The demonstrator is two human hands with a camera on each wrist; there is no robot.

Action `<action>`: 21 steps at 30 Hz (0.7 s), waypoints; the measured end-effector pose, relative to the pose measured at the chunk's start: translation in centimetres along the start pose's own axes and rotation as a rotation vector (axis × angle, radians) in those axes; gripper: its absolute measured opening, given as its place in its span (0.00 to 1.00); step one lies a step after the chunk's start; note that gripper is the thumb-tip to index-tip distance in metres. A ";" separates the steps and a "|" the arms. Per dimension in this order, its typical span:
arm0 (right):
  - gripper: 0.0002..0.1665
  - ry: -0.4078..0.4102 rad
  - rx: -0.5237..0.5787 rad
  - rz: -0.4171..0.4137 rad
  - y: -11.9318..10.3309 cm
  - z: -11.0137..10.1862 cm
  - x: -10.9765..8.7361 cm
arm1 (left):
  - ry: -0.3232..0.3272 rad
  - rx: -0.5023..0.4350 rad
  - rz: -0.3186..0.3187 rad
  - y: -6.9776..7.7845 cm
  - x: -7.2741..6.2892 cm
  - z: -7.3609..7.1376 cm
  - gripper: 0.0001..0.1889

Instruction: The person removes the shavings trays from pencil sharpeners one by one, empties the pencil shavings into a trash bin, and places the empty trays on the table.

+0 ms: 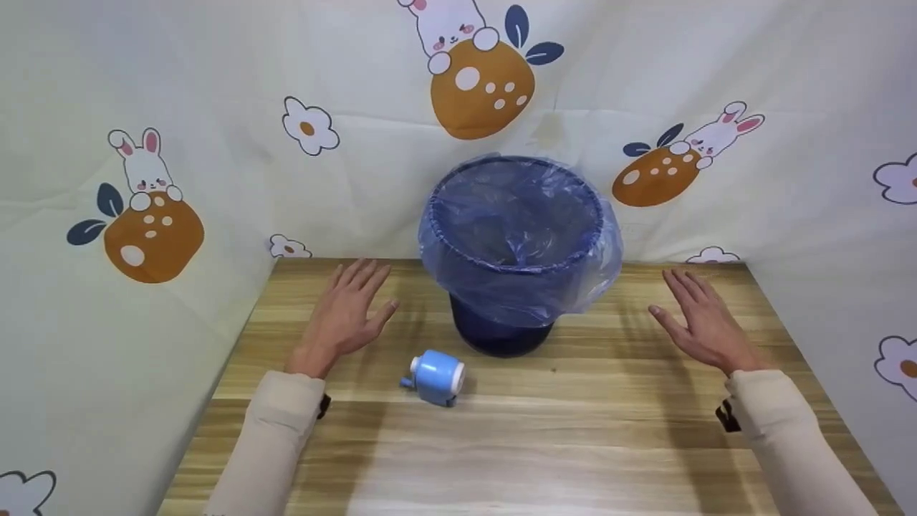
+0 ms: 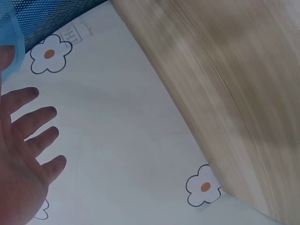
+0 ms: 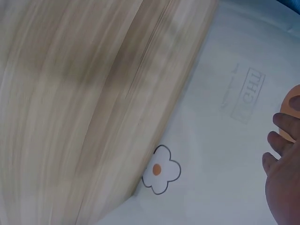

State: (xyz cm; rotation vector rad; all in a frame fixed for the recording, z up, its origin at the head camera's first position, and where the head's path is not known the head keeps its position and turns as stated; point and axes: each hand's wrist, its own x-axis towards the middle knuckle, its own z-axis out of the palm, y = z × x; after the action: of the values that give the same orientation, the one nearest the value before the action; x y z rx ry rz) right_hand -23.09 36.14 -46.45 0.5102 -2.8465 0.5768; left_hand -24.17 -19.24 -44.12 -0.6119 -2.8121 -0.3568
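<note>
A dark blue mesh bin (image 1: 501, 337) stands upright at the back of the table, lined with a translucent blue plastic bag (image 1: 534, 297) folded over its rim. In front of it, slightly left, lies a small light-blue and white pencil sharpener (image 1: 437, 376) with a crank at its left. My left hand (image 1: 344, 315) is held left of the bin with fingers straight, holding nothing; the left wrist view shows the same hand (image 2: 23, 154) at its left edge. To the right of the bin my right hand (image 1: 706, 326) has its fingers extended and holds nothing; part of this hand (image 3: 286, 164) appears in the right wrist view.
The wooden table (image 1: 573, 444) ends at a pale cloth backdrop (image 1: 358, 179) printed with rabbits, oranges and flowers. This cloth rises behind the bin and along both sides of the table. A dark band sits at each wrist.
</note>
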 end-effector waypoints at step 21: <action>0.40 0.046 0.123 -0.075 -3.7 2.2 -0.8 | 0.014 -0.070 0.120 2.6 -1.1 0.9 0.31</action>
State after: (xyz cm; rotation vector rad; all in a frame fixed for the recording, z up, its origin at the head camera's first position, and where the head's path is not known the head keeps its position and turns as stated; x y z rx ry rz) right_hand -21.24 32.27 -47.39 0.6136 -2.7477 0.7429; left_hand -22.24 -17.08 -44.75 -0.7854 -2.7433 -0.4355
